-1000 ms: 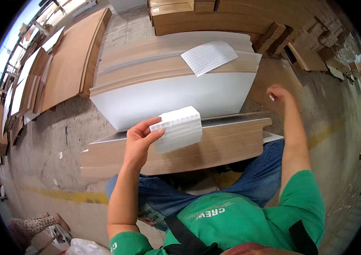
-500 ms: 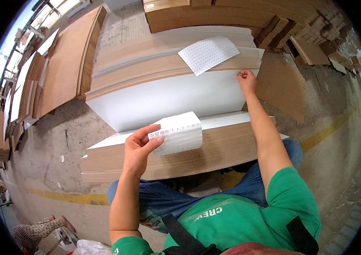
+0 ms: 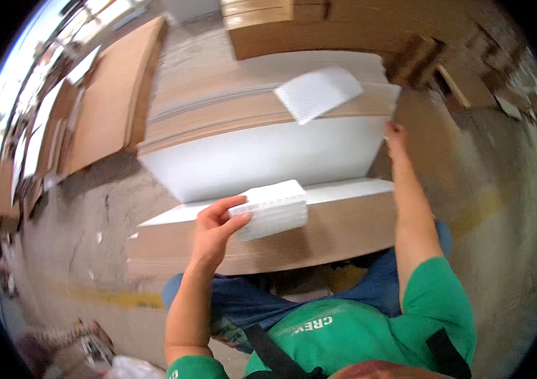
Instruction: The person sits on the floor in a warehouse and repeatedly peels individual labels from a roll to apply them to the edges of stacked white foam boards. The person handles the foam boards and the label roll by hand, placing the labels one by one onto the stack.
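Apparently, edge work is in hand: the left hand [image 3: 213, 232] pinches a bent white sheet [image 3: 274, 213] above the cardboard stack [image 3: 350, 221], while the right hand [image 3: 397, 139], its fingers' hold indiscernible, is at the right edge of the white panel [image 3: 262, 161], where careful touch seems needed.

Sm. wht sheet [image 3: 274, 218], bent over, L edge btwn L-hand fingers [image 3: 238, 222]; wht-faced board [image 3: 249, 161] tilted, just beyond

Room over white panel [image 3: 268, 155], left of right hand [image 3: 396, 138] — folded sheet [image 3: 274, 221] overhangs near cardboard stack [image 3: 350, 221], blocking middle.
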The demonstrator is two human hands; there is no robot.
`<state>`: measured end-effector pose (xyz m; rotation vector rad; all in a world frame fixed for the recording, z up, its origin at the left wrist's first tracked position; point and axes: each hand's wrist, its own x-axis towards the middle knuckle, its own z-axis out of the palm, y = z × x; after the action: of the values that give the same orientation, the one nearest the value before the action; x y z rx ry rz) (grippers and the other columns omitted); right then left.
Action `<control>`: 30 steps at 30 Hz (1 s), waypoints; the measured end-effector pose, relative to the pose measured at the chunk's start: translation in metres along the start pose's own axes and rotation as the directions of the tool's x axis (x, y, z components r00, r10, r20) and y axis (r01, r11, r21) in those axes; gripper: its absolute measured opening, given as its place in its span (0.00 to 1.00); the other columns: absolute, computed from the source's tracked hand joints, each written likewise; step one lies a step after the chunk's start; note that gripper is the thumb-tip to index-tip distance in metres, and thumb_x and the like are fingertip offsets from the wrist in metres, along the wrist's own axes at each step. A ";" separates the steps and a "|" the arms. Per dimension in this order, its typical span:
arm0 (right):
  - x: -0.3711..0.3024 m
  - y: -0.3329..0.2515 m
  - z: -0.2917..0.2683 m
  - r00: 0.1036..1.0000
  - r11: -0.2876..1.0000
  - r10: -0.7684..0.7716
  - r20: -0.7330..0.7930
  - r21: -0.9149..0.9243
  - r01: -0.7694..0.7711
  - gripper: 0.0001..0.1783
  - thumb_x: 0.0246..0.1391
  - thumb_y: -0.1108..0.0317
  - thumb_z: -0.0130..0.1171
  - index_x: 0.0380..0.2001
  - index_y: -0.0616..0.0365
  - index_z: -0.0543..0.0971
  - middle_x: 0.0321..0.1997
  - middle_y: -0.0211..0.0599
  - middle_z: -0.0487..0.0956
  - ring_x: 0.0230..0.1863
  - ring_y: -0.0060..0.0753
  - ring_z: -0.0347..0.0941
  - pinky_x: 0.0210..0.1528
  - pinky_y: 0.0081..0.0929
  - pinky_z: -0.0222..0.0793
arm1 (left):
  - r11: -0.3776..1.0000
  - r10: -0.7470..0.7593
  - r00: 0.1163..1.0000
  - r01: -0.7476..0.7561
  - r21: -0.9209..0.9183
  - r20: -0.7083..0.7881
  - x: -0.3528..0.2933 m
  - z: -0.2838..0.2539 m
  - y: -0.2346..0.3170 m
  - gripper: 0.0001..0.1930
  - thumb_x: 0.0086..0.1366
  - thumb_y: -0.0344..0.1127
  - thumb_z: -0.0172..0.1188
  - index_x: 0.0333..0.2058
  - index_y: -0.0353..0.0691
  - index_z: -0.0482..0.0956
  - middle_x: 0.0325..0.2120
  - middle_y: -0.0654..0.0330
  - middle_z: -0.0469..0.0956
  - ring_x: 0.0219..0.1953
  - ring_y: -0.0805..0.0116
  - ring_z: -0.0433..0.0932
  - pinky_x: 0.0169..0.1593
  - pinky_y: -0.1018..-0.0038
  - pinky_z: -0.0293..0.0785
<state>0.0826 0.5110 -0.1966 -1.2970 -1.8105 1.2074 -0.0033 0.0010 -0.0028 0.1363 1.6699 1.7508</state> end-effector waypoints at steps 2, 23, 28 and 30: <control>-0.003 -0.004 0.002 0.988 0.978 0.091 0.125 0.176 -0.112 0.29 0.43 0.49 0.61 0.43 0.59 0.72 0.42 0.39 0.73 0.39 0.34 0.67 0.41 0.33 0.63 | 0.978 -0.013 1.000 0.016 0.206 -0.019 -0.003 -0.011 -0.001 0.19 0.48 0.26 0.61 0.41 0.32 0.74 0.30 0.59 0.75 0.30 0.77 0.71 0.37 0.80 0.69; 0.026 -0.007 -0.021 0.966 0.984 0.169 0.196 0.012 -0.175 0.15 0.50 0.54 0.54 0.28 0.56 0.71 0.17 0.25 0.65 0.17 0.18 0.57 0.16 0.19 0.53 | 0.996 0.071 0.996 -0.073 0.052 0.050 -0.013 -0.010 -0.005 0.18 0.45 0.30 0.64 0.38 0.33 0.76 0.18 0.69 0.69 0.23 0.81 0.66 0.28 0.83 0.64; 0.047 0.037 -0.061 0.865 0.914 0.227 0.447 0.208 -0.348 0.16 0.49 0.57 0.57 0.37 0.55 0.69 0.26 0.27 0.67 0.25 0.18 0.60 0.24 0.21 0.57 | 0.987 0.127 0.986 -0.136 0.081 0.105 0.008 -0.014 -0.004 0.18 0.45 0.33 0.66 0.38 0.37 0.76 0.19 0.69 0.69 0.22 0.80 0.65 0.26 0.82 0.62; 0.000 0.000 -0.056 0.835 0.904 0.267 0.482 0.175 -0.390 0.17 0.49 0.59 0.57 0.41 0.54 0.70 0.37 0.29 0.71 0.38 0.23 0.65 0.35 0.20 0.63 | 0.958 0.087 0.996 -0.092 0.272 0.029 -0.001 -0.022 0.003 0.17 0.47 0.36 0.65 0.39 0.45 0.77 0.22 0.66 0.72 0.24 0.79 0.67 0.27 0.82 0.65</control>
<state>0.1304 0.5298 -0.1740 -1.2807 -1.6703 2.0130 -0.0159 -0.0178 -0.0031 0.3571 1.9133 1.5694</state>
